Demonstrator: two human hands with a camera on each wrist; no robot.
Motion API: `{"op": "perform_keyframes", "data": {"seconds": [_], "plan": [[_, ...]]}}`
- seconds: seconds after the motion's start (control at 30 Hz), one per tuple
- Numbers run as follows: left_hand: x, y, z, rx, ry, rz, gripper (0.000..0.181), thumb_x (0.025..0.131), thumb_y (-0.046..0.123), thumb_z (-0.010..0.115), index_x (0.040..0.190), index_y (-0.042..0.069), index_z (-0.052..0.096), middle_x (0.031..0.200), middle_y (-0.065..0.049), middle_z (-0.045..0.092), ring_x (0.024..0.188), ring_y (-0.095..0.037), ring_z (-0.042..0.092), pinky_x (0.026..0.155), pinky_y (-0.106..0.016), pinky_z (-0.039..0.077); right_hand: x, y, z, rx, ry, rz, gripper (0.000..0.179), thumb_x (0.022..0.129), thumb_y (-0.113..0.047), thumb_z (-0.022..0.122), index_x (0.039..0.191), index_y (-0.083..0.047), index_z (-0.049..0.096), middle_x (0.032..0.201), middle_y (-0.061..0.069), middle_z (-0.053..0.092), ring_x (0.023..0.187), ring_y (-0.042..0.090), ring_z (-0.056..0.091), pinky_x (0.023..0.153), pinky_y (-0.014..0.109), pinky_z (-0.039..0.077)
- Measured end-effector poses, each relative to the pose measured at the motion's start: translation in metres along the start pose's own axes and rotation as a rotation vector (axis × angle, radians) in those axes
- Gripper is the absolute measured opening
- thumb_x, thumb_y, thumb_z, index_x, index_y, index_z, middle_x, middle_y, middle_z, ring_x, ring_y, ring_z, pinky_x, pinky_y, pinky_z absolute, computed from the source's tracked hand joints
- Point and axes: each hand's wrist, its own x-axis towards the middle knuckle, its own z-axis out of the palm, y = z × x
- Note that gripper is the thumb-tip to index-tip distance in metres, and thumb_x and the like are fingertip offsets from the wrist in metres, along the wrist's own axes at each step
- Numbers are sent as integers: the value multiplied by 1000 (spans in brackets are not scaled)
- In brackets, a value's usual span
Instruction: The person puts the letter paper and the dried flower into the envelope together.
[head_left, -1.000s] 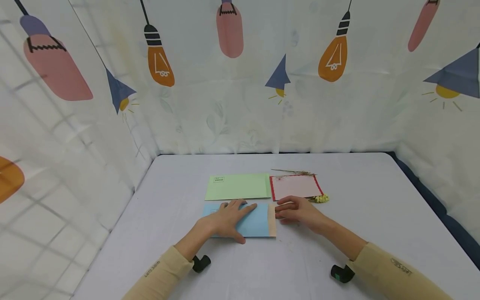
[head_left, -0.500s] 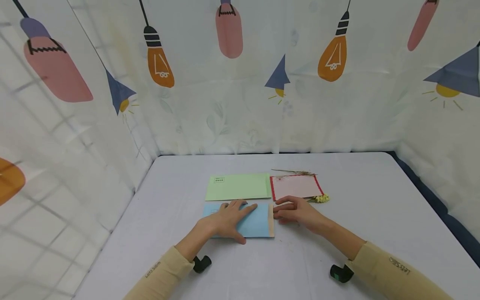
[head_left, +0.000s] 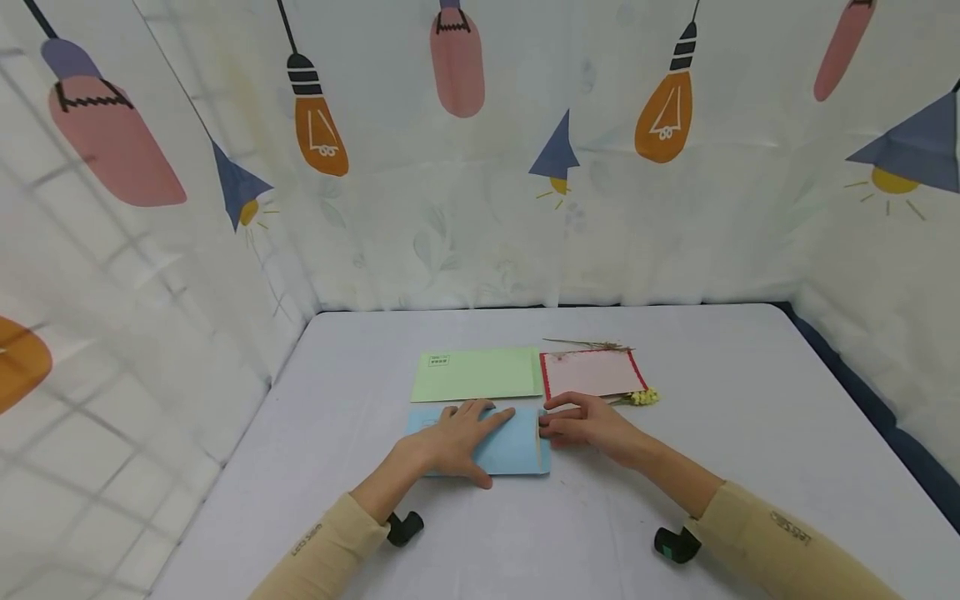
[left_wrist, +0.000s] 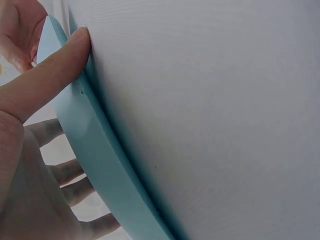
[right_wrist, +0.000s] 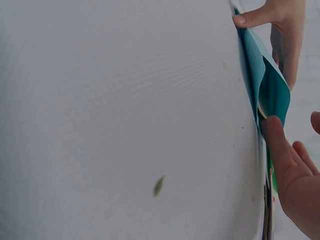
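On the white table lies a light blue envelope (head_left: 516,450), its opening toward the right. Across it my left hand (head_left: 456,440) rests with spread fingers, the thumb along the near edge in the left wrist view. At the open end, my right hand (head_left: 588,423) has its fingertips touching a cream card, mostly hidden inside the envelope. A thin rim of that card (right_wrist: 262,111) shows within the gaping mouth in the right wrist view. The right fingers are fairly straight, the thumb apart from them.
Behind the blue envelope lies a green envelope (head_left: 480,373). Beside it is a pink card with a red border (head_left: 588,372), with dried stems (head_left: 596,344) at its far edge and small yellow flowers (head_left: 645,397) at its near right corner.
The right hand has moved left, and the cream card has slid further into the blue envelope, leaving only a sliver in sight. The left hand has stayed in place.
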Motion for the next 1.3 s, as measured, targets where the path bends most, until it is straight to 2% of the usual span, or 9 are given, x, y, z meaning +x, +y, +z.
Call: {"op": "perform_keyframes", "data": {"seconds": [0.2,0.37,0.5,0.9,1.1,1.3], "plan": [[0,-1,1,15,1,-1,107,79,51,87,164,24,28,157,-11,33,144,-31,33,111,-56,30,1,2,0,-1,-42,-1,49,103,-12,64,142,10,44,136,27,60,121,34,65,97,44,53],[0,-1,1,14,-1,-1,106,80,51,87,164,24,28,157,-10,32,144,-31,32,111,-55,30,-4,4,-6,-41,-58,17,52,103,-17,65,146,3,44,139,22,60,122,33,64,97,42,53],[0,0,1,15,0,5,106,80,50,87,164,24,28,157,-10,33,144,-31,32,110,-55,30,-13,1,-16,-94,-25,34,52,102,-21,67,145,1,48,135,19,63,119,32,66,96,40,54],[0,-1,0,15,0,5,106,80,48,88,164,24,29,157,-10,32,144,-31,32,111,-56,29,-44,-9,-61,-207,47,5,41,105,-19,62,132,11,54,121,26,65,108,37,67,89,39,57],[-1,0,-1,15,6,7,106,80,48,88,164,23,29,158,-11,32,145,-30,30,112,-57,29,-60,-16,-86,-240,84,36,44,105,-18,61,133,14,51,120,27,65,107,37,66,88,39,57],[-2,0,0,17,15,13,106,79,48,88,163,23,29,157,-11,33,144,-31,32,111,-57,29,-67,-22,-102,-301,187,96,44,104,-20,63,132,13,53,114,22,67,103,32,68,85,38,58]]}}
